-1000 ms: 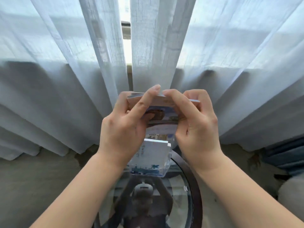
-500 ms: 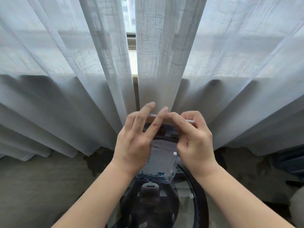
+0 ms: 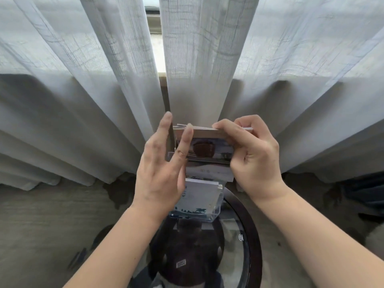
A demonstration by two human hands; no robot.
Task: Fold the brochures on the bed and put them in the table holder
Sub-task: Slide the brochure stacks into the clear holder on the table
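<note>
Head view shows the right hand (image 3: 255, 161) holding a stack (image 3: 209, 148) of folded brochures, its fingers curled round the stack's right end. The stack hangs in the air in front of the curtain (image 3: 83, 100), just above the holder (image 3: 217, 213). The left hand (image 3: 162, 177) is spread wide with straight fingers and grips nothing; one fingertip (image 3: 188, 132) touches the stack's upper left edge, apparently to square it. The stack is thin printed paper, so it should be light and easy to lift. It looks glossy, though, and the leaves will likely slide over one another: a few top edges already fan out unevenly at the left corner. Folded panels also tend to spring open, so a firm pinch across both faces works better than a light hold on one corner. The second hand can steady the opposite side while the lower edge is guided down. The holder is clear plastic and stands near the far edge of the round glass worktop (image 3: 252, 235), which has a dark rim. It already contains upright brochures (image 3: 200, 196), white with blue print along the bottom, and they fill most of its visible width. How much room remains in it cannot be told from here. Being light, and standing on smooth glass, the holder could probably skid or tip if the stack is pushed in at an angle.
</note>
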